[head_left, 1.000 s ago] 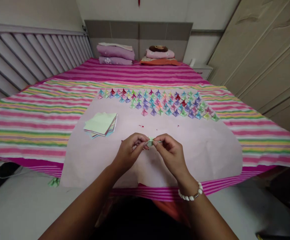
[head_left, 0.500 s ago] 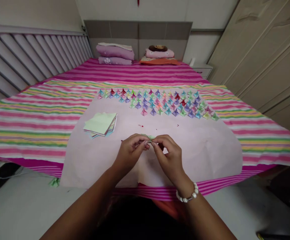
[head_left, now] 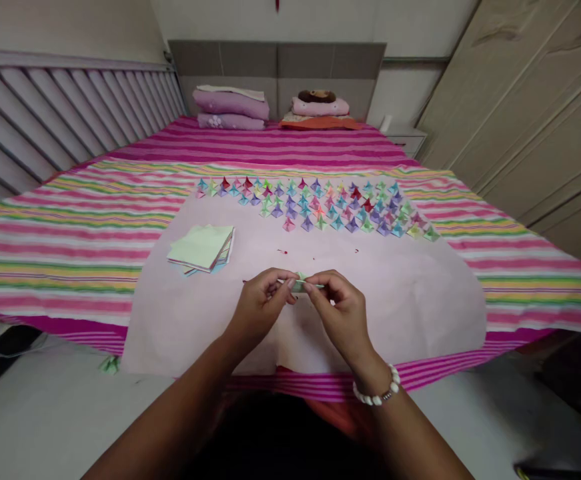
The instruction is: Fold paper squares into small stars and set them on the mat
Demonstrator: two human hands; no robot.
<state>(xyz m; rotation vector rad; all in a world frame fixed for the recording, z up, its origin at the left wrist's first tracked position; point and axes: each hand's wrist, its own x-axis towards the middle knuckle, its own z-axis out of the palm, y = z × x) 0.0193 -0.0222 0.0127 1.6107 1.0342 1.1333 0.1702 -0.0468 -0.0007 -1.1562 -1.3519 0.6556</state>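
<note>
Between the fingertips of both hands is a small folded piece of green paper [head_left: 300,285], held just above a large pale sheet [head_left: 400,307]. My left hand [head_left: 266,297] pinches its left end, and my right hand [head_left: 337,300], with a white bead bracelet [head_left: 377,390] at the wrist, pinches the right end. The fingers partly cover the paper. To the left lies a stack of square paper sheets [head_left: 201,245], light green on top. Beyond the hands, rows of small folded paper pieces [head_left: 320,203] in several colours line the far part of the sheet.
Small dark red scraps [head_left: 282,252] lie on the sheet ahead of my hands. A striped bedspread [head_left: 60,247] surrounds it. Folded purple bedding [head_left: 230,107] sits by the headboard [head_left: 275,67]. A green folded paper [head_left: 109,364] is on the floor at left.
The green paper has been turned between my fingers, so more of its flat face and a straight edge now show. My fingertips are slightly farther apart; other things have stayed put.
</note>
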